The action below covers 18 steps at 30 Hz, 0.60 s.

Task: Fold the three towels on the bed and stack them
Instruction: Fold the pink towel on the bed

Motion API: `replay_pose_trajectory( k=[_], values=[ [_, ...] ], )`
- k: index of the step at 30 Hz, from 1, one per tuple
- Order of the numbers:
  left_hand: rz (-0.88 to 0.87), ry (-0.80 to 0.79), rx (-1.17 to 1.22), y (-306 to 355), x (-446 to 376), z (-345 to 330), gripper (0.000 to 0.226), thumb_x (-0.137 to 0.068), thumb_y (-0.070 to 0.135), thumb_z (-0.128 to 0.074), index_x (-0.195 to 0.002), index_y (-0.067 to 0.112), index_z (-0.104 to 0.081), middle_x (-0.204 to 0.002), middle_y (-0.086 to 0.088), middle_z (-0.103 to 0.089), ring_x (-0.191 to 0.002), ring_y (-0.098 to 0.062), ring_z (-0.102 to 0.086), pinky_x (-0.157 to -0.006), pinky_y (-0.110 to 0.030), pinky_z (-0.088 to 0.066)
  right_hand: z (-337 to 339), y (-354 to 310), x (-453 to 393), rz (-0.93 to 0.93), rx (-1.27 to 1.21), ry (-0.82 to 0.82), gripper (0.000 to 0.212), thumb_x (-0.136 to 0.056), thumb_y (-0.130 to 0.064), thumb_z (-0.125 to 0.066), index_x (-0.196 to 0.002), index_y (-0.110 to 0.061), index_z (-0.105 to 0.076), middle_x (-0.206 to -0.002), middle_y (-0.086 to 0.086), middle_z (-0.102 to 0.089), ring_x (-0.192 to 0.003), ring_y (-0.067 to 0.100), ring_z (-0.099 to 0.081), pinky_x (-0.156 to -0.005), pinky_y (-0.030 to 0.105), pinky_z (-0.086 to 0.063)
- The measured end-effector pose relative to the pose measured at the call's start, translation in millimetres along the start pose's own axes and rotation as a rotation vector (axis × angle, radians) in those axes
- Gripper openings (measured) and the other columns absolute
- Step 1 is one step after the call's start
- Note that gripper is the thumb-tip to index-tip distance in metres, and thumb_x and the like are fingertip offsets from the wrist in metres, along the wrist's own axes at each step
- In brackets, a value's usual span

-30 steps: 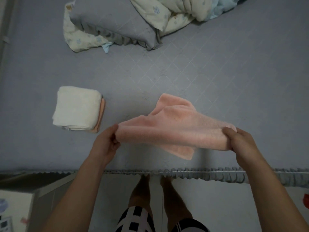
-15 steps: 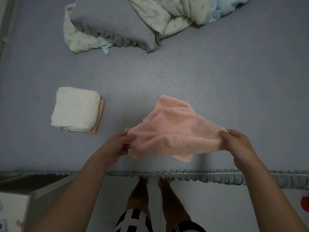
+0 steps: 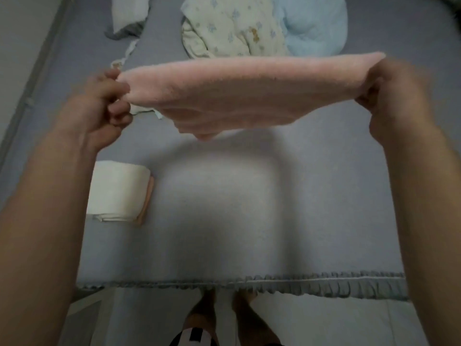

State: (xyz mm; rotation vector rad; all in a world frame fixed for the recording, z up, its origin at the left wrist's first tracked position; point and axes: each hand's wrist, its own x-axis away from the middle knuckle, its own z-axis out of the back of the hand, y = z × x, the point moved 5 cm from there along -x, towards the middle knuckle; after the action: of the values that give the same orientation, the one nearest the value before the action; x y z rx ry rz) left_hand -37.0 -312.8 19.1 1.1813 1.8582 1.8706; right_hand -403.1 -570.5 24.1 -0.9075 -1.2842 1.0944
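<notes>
- Both hands are up in the air over the bed [image 3: 311, 196], stretching a pink towel [image 3: 239, 93] between them, clear of the bedding, with its shadow on the sheet underneath.
- Left hand [image 3: 99, 106] has its fingers [image 3: 117, 89] pinched shut on the towel's left end, thumb and a couple of fingertips bunched right at the corner.
- Right hand [image 3: 396, 96] is clamped on the right end the same way, but it's pretty blurry so I can't make out which fingers are doing the work.
- The towel looks doubled over: top edge pulled fairly straight from hand to hand, lower part sagging in a rounded belly toward the middle.
- Near the left side of the bed, not far in from the front edge, there's a folded white towel [image 3: 117, 191] sitting on top of a folded peach towel [image 3: 147, 201]. Only a thin strip of the peach one peeks out along the right side. That stack is partly behind the left forearm.
- Toward the far edge of the bed there's a rumpled floral quilt [image 3: 229, 26] with a light blue blanket [image 3: 314, 28] right beside it, touching.
- The front edge of the bed has a grey ruffled trim [image 3: 299, 283].
</notes>
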Motion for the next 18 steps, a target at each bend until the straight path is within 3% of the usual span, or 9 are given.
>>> replay_pose_trajectory(
  k=[3, 5, 8, 10, 12, 14, 16, 18],
  values=[
    [0.103, 0.034, -0.084, -45, 7, 18, 0.045, -0.087, -0.007, -0.042, -0.115, 0.027, -0.053, -0.056, 0.005, -0.049, -0.032, -0.002, -0.031, -0.039, -0.016, -0.017, 3, 39, 11, -0.031, 0.057, -0.026, 0.025, -0.056, -0.011, -0.055, -0.078, -0.019, -0.063, -0.088, 0.004, -0.063, -0.078, 0.018, -0.059, -0.068, 0.031, -0.050],
    [0.229, 0.038, -0.149, -100, 12, 31, 0.046, -0.086, -0.007, -0.045, -0.120, 0.022, -0.057, -0.068, -0.001, -0.054, -0.035, -0.005, -0.034, -0.037, -0.016, -0.019, 7, 89, 18, -0.084, 0.110, -0.008, 0.013, -0.060, -0.007, -0.057, -0.065, -0.019, -0.058, -0.074, 0.003, -0.056, -0.075, 0.020, -0.051, -0.069, 0.036, -0.042],
    [0.423, 0.039, -0.217, -201, 25, 53, 0.026, -0.085, 0.002, -0.052, -0.093, 0.019, -0.070, -0.069, 0.003, -0.059, -0.040, -0.007, -0.039, -0.037, -0.015, -0.020, 15, 187, 32, -0.192, 0.251, -0.023, 0.018, -0.069, -0.006, -0.058, -0.057, -0.018, -0.054, -0.056, -0.004, -0.046, -0.061, 0.017, -0.041, -0.060, 0.031, -0.035],
    [0.520, 0.085, -0.312, -268, 36, 71, 0.014, -0.090, 0.010, -0.055, -0.084, 0.019, -0.065, -0.072, 0.000, -0.057, -0.041, -0.010, -0.045, -0.040, -0.016, -0.023, 23, 259, 45, -0.279, 0.390, -0.068, 0.020, -0.074, -0.006, -0.061, -0.058, -0.018, -0.057, -0.050, -0.008, -0.049, -0.054, 0.013, -0.040, -0.050, 0.024, -0.033],
    [0.592, 0.087, -0.485, -332, 51, 90, 0.012, -0.094, 0.015, -0.054, -0.085, 0.019, -0.062, -0.078, -0.004, -0.060, -0.048, -0.014, -0.050, -0.047, -0.020, -0.028, 38, 333, 64, -0.379, 0.528, -0.125, 0.017, -0.078, -0.007, -0.061, -0.064, -0.016, -0.062, -0.059, -0.003, -0.057, -0.060, 0.016, -0.048, -0.052, 0.026, -0.036],
    [0.701, -0.020, -0.683, -385, 72, 101, 0.009, -0.094, 0.017, -0.053, -0.092, 0.017, -0.063, -0.087, -0.008, -0.065, -0.057, -0.018, -0.055, -0.051, -0.023, -0.029, 53, 394, 83, -0.506, 0.632, -0.209, 0.012, -0.082, -0.009, -0.061, -0.071, -0.013, -0.065, -0.075, 0.008, -0.063, -0.072, 0.023, -0.054, -0.063, 0.032, -0.040],
    [0.817, -0.135, -0.811, -416, 92, 106, 0.009, -0.094, 0.014, -0.053, -0.098, 0.016, -0.061, -0.091, -0.010, -0.065, -0.061, -0.019, -0.056, -0.042, -0.017, -0.033, 64, 433, 101, -0.627, 0.734, -0.288, 0.011, -0.087, -0.013, -0.060, -0.091, -0.011, -0.070, -0.093, 0.012, -0.066, -0.087, 0.029, -0.061, -0.079, 0.040, -0.050],
    [0.876, -0.197, -0.841, -425, 96, 105, 0.010, -0.094, 0.014, -0.055, -0.103, 0.014, -0.059, -0.084, -0.005, -0.063, -0.061, -0.016, -0.056, -0.032, -0.013, -0.035, 72, 449, 110, -0.667, 0.781, -0.310, 0.027, -0.090, -0.022, -0.062, -0.112, -0.008, -0.070, -0.105, 0.011, -0.067, -0.097, 0.033, -0.062, -0.090, 0.046, -0.051]
  ],
)
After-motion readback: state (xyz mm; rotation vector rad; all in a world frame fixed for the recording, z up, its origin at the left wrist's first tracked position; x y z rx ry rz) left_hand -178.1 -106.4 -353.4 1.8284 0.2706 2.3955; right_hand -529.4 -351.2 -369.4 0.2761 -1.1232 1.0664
